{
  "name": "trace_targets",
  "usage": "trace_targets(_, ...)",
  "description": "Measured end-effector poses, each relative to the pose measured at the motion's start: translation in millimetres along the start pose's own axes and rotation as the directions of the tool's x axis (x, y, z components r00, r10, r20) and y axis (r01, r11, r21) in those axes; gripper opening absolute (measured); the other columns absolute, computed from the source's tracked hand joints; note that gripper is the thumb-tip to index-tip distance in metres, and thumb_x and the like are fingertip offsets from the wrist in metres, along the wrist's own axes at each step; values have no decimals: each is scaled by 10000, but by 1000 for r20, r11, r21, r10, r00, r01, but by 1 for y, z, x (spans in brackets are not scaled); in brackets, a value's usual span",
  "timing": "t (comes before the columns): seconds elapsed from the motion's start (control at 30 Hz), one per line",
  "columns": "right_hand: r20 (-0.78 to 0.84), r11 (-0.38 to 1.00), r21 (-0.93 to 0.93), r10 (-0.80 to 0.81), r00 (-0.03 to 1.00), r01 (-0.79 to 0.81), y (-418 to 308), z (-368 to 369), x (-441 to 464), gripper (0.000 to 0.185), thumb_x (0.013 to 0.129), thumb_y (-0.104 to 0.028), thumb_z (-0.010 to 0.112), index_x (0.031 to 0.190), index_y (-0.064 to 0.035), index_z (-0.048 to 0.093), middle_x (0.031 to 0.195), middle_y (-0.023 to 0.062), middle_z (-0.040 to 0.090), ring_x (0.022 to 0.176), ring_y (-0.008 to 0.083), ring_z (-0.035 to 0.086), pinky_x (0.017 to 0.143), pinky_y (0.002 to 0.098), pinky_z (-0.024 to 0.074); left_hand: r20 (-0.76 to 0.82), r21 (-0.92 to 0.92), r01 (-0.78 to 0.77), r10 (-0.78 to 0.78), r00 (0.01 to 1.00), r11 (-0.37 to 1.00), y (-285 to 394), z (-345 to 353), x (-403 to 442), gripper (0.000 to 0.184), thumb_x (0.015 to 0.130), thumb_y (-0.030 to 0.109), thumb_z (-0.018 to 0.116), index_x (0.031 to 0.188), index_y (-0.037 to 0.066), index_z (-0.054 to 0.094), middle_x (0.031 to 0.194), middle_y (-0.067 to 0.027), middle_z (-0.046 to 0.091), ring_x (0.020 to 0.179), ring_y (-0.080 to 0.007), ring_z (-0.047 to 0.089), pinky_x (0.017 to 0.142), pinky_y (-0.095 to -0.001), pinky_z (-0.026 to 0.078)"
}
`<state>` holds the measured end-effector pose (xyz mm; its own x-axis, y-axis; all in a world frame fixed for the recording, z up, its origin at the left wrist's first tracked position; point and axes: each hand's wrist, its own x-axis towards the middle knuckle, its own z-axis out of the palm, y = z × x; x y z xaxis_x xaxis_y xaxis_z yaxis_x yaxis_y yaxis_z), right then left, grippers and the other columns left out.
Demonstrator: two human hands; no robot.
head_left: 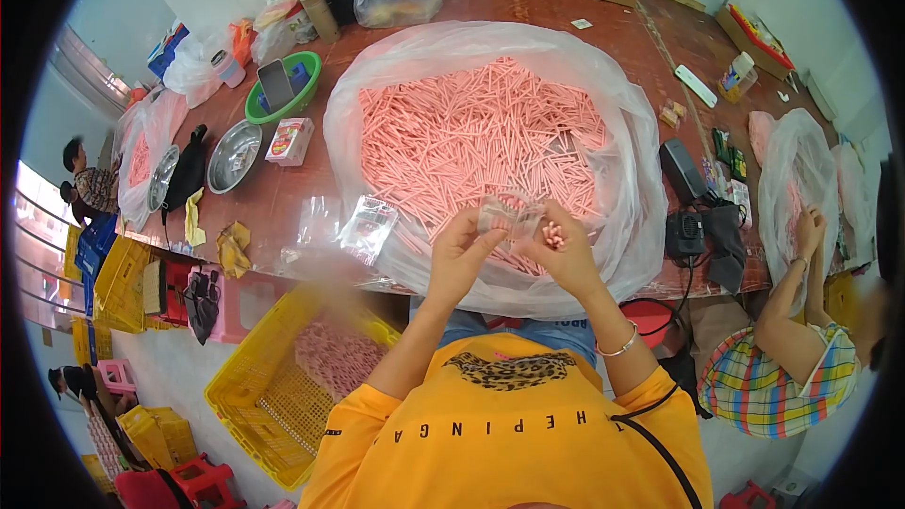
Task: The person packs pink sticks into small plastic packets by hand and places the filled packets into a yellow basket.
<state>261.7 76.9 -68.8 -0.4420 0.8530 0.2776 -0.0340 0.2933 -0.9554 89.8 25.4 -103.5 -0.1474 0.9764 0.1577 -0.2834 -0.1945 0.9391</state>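
Note:
Over the near edge of a large clear bag point(622, 254) full of thin pink sticks point(471, 132), my two hands work close together. My left hand point(462, 250) pinches a small clear plastic packet point(509, 214), and pink shows through the plastic. In my right hand point(568, 259) is a small bundle of pink sticks point(553, 236), its ends facing up. The right thumb and fingertips also meet the packet's side. Beside my left hand, a pile of flat clear packets point(370, 226) lies on the table.
A yellow crate point(255, 386) with pink packets stands on the floor at left. On the table point(311, 184) are a metal bowl point(234, 157), a green basin point(311, 85) and a black device point(685, 234). At right, a co-worker in a checked shirt point(773, 377) handles another bag point(801, 160).

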Motion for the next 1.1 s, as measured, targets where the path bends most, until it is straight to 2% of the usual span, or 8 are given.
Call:
trace_targets(0.1,-43,929,300,240,970,-216,33,5,0,118,913,-128,698,973,-65,618,686,-75,487,567,-5,366,505,175,304,-52,-55,64,-67,996,996,-11,-3,-1,200,962,37,599,1160,14,598,1065,-47,672,972,-84,619,856,-230,487)
trace_targets(0.33,-310,908,266,400,863,-325,87,-24,-3,275,1036,-281,531,826,-108,566,604,-81,416,495,10,329,431,199,251,-606,324,94,130,785,941,36,-154,-6,143,982,187,606,946,49,620,836,36,577,774,-43,513,699,-229,421)
trace_targets(0.4,-303,932,258,327,895,-253,98,-30,-6,300,1044,-275,513,786,-123,514,591,-80,386,479,10,312,416,204,241,-563,651,54,435,703,757,35,-253,-13,181,989,205,596,914,41,605,779,57,498,716,-49,436,631,-243,382)
trace_targets(0.53,-279,921,311,325,903,-235,97,-22,-7,337,1053,-256,488,742,-140,435,576,-80,350,468,8,299,408,201,237,-546,828,341,498,674,446,31,-363,-27,203,963,242,616,990,42,628,747,-44,559,742,-141,539,678,-312,440)
trace_targets(0.57,-273,924,301,322,907,-238,98,-22,-8,335,1054,-256,487,744,-139,438,576,-79,351,467,8,297,407,200,235,-452,892,380,528,719,245,12,-399,-29,238,913,260,671,1000,40,641,831,-131,615,843,-264,617,751,-398,467)
trace_targets(0.67,-251,935,260,306,918,-240,102,-23,-10,334,1055,-257,485,747,-136,443,574,-76,352,467,9,292,408,200,232,-243,852,496,715,655,-165,35,-341,-26,265,855,265,725,954,30,654,942,-162,631,950,-358,604,800,-462,460)
trace_targets(0.8,-236,945,219,291,927,-241,105,-23,-10,337,1056,-261,488,747,-134,442,579,-75,350,476,10,290,416,202,232,-357,919,386,572,738,75,29,-285,-26,299,769,287,787,883,39,663,975,-157,618,968,-364,579,799,-464,454)
trace_targets(1.1,-227,946,217,289,930,-241,103,-21,-11,341,1056,-261,493,748,-123,444,603,-74,361,499,13,299,429,209,243,-343,923,375,637,690,91,14,-274,-17,279,727,277,807,794,46,666,952,-131,619,908,-335,596,798,-452,460)
